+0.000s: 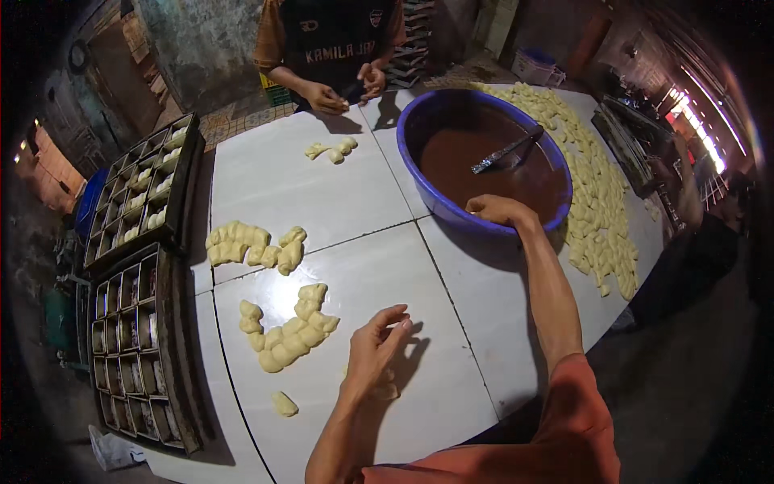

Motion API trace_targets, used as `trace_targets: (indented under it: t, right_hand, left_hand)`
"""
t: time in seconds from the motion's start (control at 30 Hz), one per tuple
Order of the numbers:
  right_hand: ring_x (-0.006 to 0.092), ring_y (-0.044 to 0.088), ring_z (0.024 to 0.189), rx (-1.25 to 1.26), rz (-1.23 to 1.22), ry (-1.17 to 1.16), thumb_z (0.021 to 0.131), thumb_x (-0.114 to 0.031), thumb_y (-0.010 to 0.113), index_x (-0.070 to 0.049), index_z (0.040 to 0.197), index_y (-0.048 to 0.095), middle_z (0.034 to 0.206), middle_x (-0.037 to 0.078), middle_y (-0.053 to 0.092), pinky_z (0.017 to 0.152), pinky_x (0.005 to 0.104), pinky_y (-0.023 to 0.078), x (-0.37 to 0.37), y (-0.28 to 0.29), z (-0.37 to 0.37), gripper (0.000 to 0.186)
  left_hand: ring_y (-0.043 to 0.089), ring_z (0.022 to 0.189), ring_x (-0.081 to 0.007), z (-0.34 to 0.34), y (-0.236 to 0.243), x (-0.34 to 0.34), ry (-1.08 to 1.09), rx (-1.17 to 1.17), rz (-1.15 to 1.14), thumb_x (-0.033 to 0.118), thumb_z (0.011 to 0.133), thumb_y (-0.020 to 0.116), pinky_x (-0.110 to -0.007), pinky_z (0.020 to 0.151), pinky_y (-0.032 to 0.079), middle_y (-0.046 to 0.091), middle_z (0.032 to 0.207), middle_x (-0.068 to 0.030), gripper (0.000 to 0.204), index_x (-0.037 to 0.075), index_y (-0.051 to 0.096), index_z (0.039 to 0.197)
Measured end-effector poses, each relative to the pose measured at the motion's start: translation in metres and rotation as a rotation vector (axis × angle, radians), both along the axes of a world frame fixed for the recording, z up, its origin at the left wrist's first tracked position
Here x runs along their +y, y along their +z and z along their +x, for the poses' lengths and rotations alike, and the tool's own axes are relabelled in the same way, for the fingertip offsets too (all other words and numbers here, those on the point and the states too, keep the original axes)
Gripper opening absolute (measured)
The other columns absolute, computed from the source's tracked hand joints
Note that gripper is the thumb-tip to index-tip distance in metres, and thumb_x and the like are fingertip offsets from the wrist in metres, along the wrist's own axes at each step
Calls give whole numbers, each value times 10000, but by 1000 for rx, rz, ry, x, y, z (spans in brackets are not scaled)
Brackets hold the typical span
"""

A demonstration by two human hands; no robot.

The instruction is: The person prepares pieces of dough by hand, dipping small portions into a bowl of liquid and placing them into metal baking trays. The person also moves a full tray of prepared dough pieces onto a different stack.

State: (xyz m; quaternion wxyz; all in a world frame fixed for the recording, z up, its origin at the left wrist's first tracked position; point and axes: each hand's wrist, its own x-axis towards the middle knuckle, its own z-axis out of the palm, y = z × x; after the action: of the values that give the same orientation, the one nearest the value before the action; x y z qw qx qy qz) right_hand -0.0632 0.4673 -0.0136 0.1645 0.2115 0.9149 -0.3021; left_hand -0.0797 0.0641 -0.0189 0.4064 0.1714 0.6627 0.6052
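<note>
My right hand (501, 210) is at the near rim of a large purple basin (419, 165), its fingers curled over the brown filling (459, 157) inside. Whatever those fingers hold is too small to make out. Over the white tiled table, my left hand (377, 348) hovers with thumb and fingers apart and nothing in it. A pale piece (387, 389) lies partly hidden behind my left wrist. To the left of that hand are a curved row of dough pieces (290, 343) and a single dough piece (284, 404). Farther back sits another dough cluster (242, 244).
A spatula-like tool (504, 153) rests in the basin. Many small dough pieces (592, 202) cover the table's right side. Metal mould trays (133, 347) stand along the left edge, the far one (145, 194) holding dough. Across the table, a co-worker's hands (343, 93) handle dough near several pieces (334, 152).
</note>
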Motion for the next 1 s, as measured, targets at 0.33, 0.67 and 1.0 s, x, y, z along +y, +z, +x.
trace_targets:
  t: [0.33,0.67,1.0]
  right_hand:
    - [126,644,713,832,-879,-484,949,-215,666,-63,1060,591,867,46,650,599,266,543,-93,69,25,202]
    - [130,665,845,847,-1394,-546,959,-117,623,-75,1146,551,979,53,642,728,275,582,-225,-1,40,205]
    - [228,613,1099,989,-429,-124,792,-76,795,-55,1330,544,1255,124,572,820,329,587,-306,-20,50,595]
  left_hand:
    - [645,1108,-232,2,4,29,-104,23,140,320,973,634,-344,939,504,645,1265,-130,476,15,581,1334]
    - [586,1185,-212,13,-1,23,141,-509,519,274,1012,574,-358,1023,468,649,1222,-74,416,19,568,1340]
    - [645,847,-128,-2,-18,-30,455,-235,353,239,962,664,-278,779,548,690,981,-55,341,-10,670,1195]
